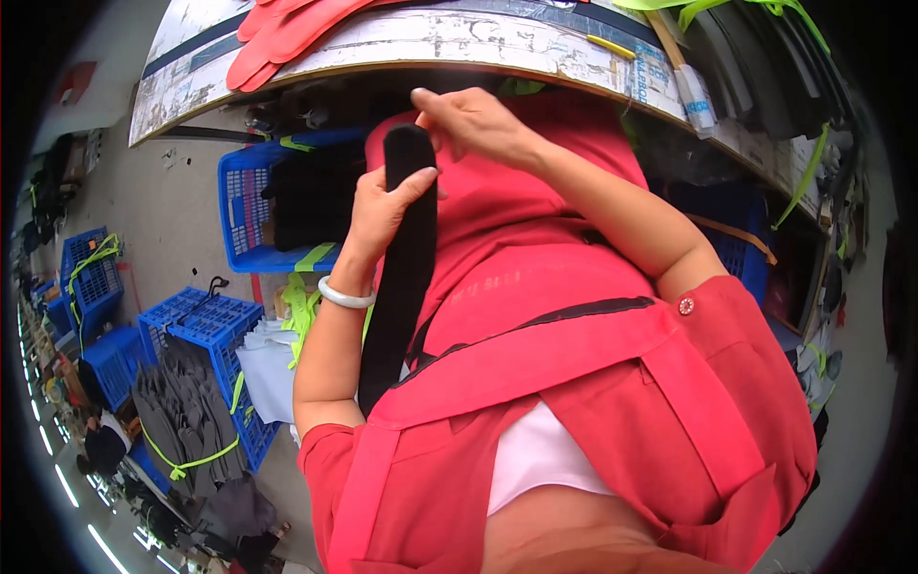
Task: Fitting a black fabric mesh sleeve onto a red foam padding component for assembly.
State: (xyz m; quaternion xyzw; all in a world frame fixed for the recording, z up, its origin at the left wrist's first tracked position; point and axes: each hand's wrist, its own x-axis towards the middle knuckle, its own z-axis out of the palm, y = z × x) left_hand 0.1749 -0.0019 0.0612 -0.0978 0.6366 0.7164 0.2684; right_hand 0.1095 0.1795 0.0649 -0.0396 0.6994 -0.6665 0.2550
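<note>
My left hand (pixel 384 212) is closed round a long black strip (pixel 405 251), its thumb lying across the front. The strip looks like fabric, with a rounded upper end, and hangs down beside my left forearm. I cannot tell whether it is one piece or several stacked. Just right of its upper end is my right hand (pixel 475 124), with one digit stretched out to the left and the other fingers loosely bent. Nothing shows in that hand; its lower fingertips are partly hidden near the strip. Behind both hands is the red apron (pixel 516 196) I wear.
A worn white-topped table (pixel 449 38) spans the far side, with red rounded pieces (pixel 292 38) and a yellow pen-like tool (pixel 609 46) on it. To the left stands a blue crate (pixel 229 215) with dark material; farther left, bundled grey pieces (pixel 186 421) lean by another crate.
</note>
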